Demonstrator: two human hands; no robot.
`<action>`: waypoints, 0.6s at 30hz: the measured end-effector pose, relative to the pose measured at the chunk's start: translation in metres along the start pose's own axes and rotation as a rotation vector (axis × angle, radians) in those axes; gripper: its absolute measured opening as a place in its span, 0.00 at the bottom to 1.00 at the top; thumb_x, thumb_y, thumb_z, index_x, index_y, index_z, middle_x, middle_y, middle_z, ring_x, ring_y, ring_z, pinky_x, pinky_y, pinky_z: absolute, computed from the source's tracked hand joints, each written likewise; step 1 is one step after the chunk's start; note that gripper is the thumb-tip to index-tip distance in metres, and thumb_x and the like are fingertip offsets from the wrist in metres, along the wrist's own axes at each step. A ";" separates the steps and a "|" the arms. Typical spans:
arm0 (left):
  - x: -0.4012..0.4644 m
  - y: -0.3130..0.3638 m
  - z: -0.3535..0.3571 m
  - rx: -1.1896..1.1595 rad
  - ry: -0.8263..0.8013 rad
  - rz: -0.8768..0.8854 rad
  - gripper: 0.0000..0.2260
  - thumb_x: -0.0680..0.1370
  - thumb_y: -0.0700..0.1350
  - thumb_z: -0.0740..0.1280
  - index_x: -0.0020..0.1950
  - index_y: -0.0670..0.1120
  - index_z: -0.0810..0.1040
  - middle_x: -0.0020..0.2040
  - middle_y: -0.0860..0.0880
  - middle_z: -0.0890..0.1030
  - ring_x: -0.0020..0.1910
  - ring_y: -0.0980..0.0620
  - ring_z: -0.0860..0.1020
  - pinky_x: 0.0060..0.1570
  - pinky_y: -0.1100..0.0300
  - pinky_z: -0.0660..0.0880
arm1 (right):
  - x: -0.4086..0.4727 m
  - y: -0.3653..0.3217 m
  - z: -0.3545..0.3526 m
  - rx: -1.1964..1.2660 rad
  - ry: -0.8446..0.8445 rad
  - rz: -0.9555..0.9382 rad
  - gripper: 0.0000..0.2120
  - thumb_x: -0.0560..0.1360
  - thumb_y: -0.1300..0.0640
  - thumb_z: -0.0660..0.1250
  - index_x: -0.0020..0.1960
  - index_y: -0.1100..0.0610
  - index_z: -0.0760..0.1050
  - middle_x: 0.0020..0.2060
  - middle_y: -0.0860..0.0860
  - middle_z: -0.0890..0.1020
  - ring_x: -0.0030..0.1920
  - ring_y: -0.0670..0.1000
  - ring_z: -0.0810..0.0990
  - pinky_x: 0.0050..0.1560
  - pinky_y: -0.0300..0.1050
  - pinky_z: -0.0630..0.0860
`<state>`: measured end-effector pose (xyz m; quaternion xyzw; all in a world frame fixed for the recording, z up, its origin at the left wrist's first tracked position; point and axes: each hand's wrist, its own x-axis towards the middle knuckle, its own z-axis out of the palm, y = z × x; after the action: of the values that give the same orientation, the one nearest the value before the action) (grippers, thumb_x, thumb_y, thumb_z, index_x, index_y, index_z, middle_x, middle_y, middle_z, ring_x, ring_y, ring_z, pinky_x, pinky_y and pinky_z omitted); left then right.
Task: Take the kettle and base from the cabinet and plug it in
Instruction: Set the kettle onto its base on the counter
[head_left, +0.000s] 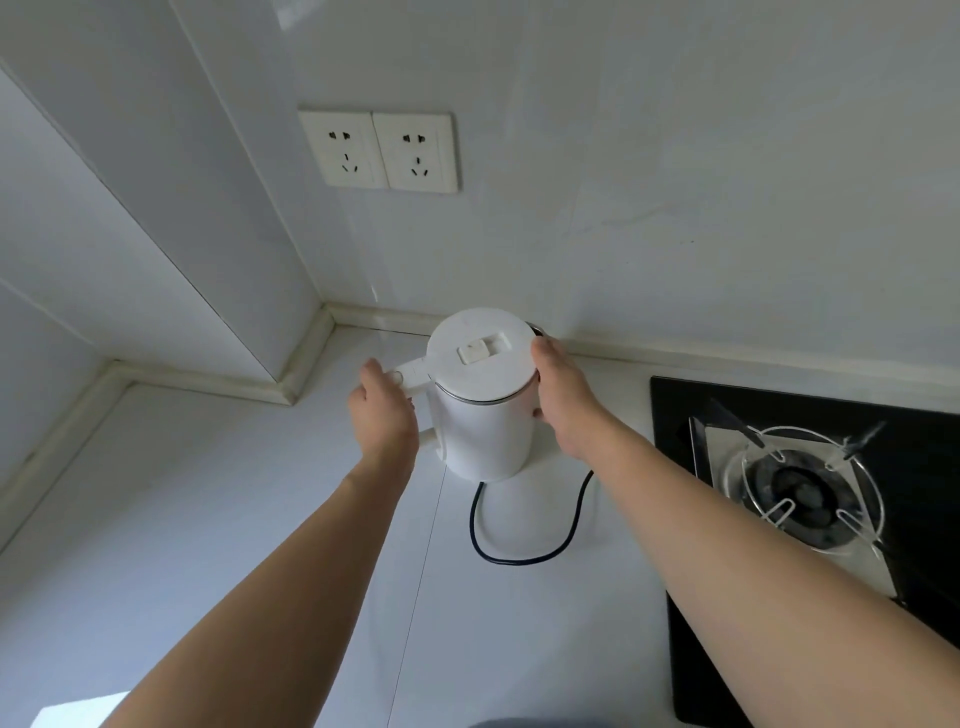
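A white electric kettle (480, 410) stands upright on the white countertop (260, 519) near the back wall, lid shut. My left hand (384, 415) wraps its white handle on the left side. My right hand (563, 395) presses flat against the kettle's right side. A black power cord (519, 558) loops on the counter in front of the kettle; its plug is hidden. The base is hidden under the kettle. Two white wall sockets (382, 150) sit on the wall above, both with nothing plugged in.
A black gas hob with a metal burner ring (810, 493) lies to the right of the kettle. The wall corner and a boxed column (208, 260) close off the left and back of the counter.
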<state>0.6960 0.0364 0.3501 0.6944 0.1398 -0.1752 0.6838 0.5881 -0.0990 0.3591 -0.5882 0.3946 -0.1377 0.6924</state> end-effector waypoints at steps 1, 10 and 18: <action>0.000 -0.001 -0.001 -0.021 0.009 -0.030 0.15 0.70 0.61 0.54 0.38 0.50 0.69 0.35 0.52 0.69 0.38 0.48 0.69 0.40 0.55 0.65 | -0.002 0.000 0.000 0.013 -0.002 0.009 0.14 0.81 0.42 0.52 0.63 0.42 0.70 0.58 0.43 0.76 0.60 0.48 0.73 0.65 0.55 0.71; -0.050 -0.109 -0.056 0.782 -0.199 0.667 0.18 0.72 0.42 0.59 0.61 0.42 0.72 0.59 0.44 0.71 0.58 0.45 0.68 0.59 0.56 0.64 | -0.038 0.069 -0.055 -0.280 0.403 0.249 0.10 0.71 0.64 0.58 0.32 0.56 0.63 0.27 0.54 0.65 0.28 0.54 0.62 0.30 0.43 0.57; -0.045 -0.149 -0.051 1.523 -0.857 0.594 0.15 0.77 0.45 0.61 0.59 0.45 0.80 0.73 0.49 0.67 0.73 0.46 0.60 0.72 0.55 0.60 | -0.049 0.116 -0.056 0.242 0.204 0.633 0.05 0.80 0.58 0.57 0.49 0.57 0.71 0.39 0.54 0.79 0.36 0.53 0.77 0.38 0.46 0.71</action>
<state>0.5938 0.0934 0.2352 0.8400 -0.4624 -0.2791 0.0524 0.4851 -0.0748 0.2713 -0.3337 0.6052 -0.0197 0.7225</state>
